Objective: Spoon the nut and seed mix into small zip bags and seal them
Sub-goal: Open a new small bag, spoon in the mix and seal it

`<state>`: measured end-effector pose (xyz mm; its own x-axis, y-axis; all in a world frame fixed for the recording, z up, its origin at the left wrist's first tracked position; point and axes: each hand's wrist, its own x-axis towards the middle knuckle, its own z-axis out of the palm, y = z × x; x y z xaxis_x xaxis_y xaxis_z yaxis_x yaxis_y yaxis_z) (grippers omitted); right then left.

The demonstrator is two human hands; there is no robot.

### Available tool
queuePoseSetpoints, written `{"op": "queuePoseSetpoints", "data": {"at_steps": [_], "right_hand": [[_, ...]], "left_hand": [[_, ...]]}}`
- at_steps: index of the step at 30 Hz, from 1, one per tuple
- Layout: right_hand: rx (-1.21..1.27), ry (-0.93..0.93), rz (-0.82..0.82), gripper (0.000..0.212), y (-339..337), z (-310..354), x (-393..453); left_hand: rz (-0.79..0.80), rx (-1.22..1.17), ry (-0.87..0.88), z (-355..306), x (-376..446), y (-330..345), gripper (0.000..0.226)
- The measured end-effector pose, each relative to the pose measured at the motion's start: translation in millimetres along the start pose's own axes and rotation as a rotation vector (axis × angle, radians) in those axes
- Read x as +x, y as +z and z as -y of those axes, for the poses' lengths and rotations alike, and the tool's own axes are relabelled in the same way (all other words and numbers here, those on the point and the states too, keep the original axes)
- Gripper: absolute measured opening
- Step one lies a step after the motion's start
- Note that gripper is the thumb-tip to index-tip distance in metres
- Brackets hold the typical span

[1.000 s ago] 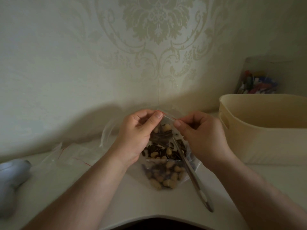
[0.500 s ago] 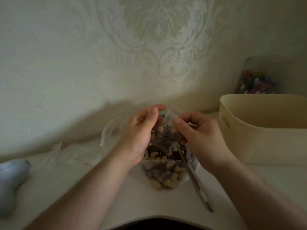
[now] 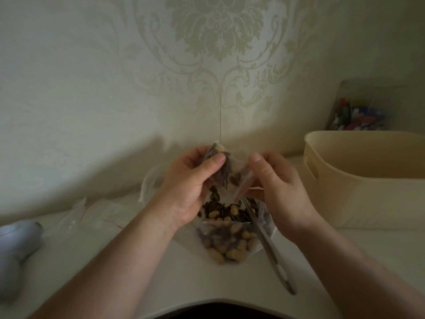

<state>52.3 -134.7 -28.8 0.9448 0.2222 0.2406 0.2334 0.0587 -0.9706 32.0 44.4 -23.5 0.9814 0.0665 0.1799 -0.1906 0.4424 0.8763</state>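
Zip bag [image 3: 226,172], small and partly filled with nut and seed mix, is held above the worktop [image 3: 179,282] at the scene centre, between both hands. Head view, change: a second ago the bag hung lower with its mouth stretched level between the thumbs; it now sits higher and tilted, its contents bunched toward the upper left corner. The left hand [image 3: 190,185] grasps that filled corner, thumb pressed across the film. The right hand [image 3: 273,185] pinches the opposite edge near the closure strip. Judgement: filling of this bag appears finished and the seal is being worked or checked; whether the strip is fully closed cannot be told. Head view, materials: the bag is thin, clear, crinkled film. Below the hands lies a larger clear supply bag [image 3: 230,236] with pale oval nuts and dark flat striped seeds. A slim metal utensil [image 3: 271,249], its working end buried in the mix so its type is unclear, rests with the handle pointing near and right. Spare clear bags [image 3: 101,212] with red strips lie to the left. A smooth cream plastic tub [image 3: 368,180] with a handle slot stands to the right.
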Motion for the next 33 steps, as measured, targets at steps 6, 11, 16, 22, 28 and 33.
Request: {"op": "queuePoseSetpoints", "data": {"at_steps": [6, 11, 16, 22, 28, 33], "right_hand": [[-0.040, -0.035, 0.216, 0.043, 1, -1, -2], [0.005, -0.003, 0.108, 0.024, 3, -1, 0], [0.156, -0.001, 0.008, 0.026, 0, 0, 3], [0.206, 0.029, 0.015, 0.024, 0, 4, 2], [0.182, 0.035, -0.057, 0.024, 0, 4, 2], [0.166, 0.036, -0.006, 0.026, -1, 6, 1]], "left_hand": [[0.028, 0.122, 0.079, 4, -2, 2, 0.041], [-0.022, 0.071, 0.012, 2, 2, 0, 0.047], [0.074, 0.238, -0.018, 6, -3, 2, 0.029], [-0.005, 0.270, 0.033, 10, -4, 7, 0.018], [0.065, 0.287, 0.005, 10, -5, 5, 0.023], [0.012, 0.300, 0.069, 16, -3, 5, 0.028]]}}
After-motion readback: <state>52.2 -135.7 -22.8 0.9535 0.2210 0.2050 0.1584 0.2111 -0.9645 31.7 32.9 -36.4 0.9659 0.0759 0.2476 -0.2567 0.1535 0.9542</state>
